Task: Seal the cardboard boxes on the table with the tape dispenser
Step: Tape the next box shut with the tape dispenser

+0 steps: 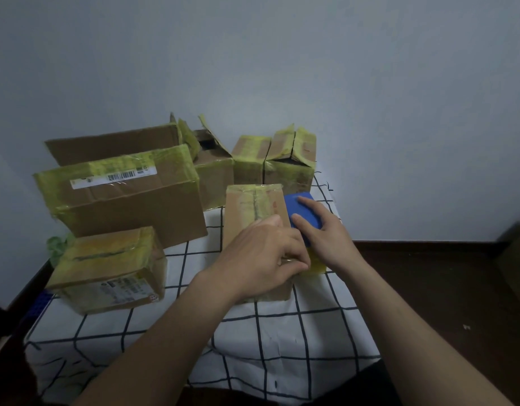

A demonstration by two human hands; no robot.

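A long cardboard box (250, 212) lies in the middle of the table, with yellowish tape along its top seam. My left hand (261, 253) rests on the near end of its top, fingers curled down against the cardboard by the tape. My right hand (320, 230) grips the blue tape dispenser (299, 209) at the box's right side, thumb and fingers around its body. A yellow tape roll (315, 263) shows just below the dispenser, at the box's near right corner.
Other taped boxes stand around: a small one (109, 268) at near left, a large one (124, 194) behind it, and several (291, 159) along the back, two with flaps up. The checked tablecloth (282, 341) covers the table. Dark floor (428, 282) lies to the right.
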